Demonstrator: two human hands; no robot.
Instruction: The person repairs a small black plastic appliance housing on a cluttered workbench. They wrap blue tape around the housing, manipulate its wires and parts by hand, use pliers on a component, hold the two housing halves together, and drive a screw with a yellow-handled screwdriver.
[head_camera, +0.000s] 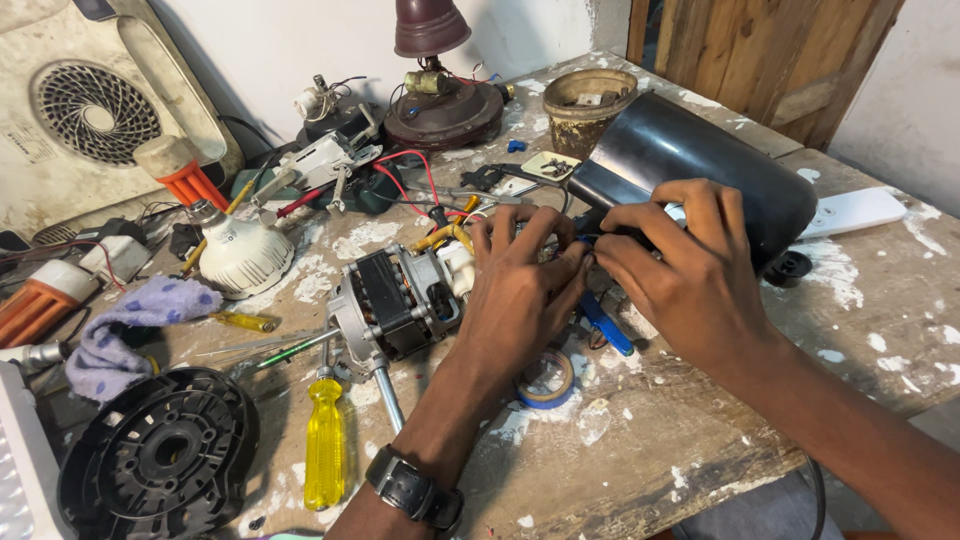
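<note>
Left hand (520, 290): reaching in from the near edge of the table (700, 420), wearing a black wristwatch (412, 490), fingers curling tight together over small wiring just beside the fan motor (395, 300); the grip is pinching narrow, though what sits inside it is hidden by the fingers. Right hand (690, 270): coming in from the near right corner, fingertips meeting those of the left hand, thumb and forefinger closing narrow on the same small part, which is too covered to tell. Fan motor: lying on its side near the middle of the table, shaft pointing toward the near edge. Black housing (700, 170): lying behind the right hand toward the far right edge, touching the fingers' backs. Tape roll (547, 380): lying flat below the left wrist. Yellow screwdriver (325, 440): lying near the near edge. Round rusty tin (588, 105): standing at the far edge, holding small bits too blurred to name.
</note>
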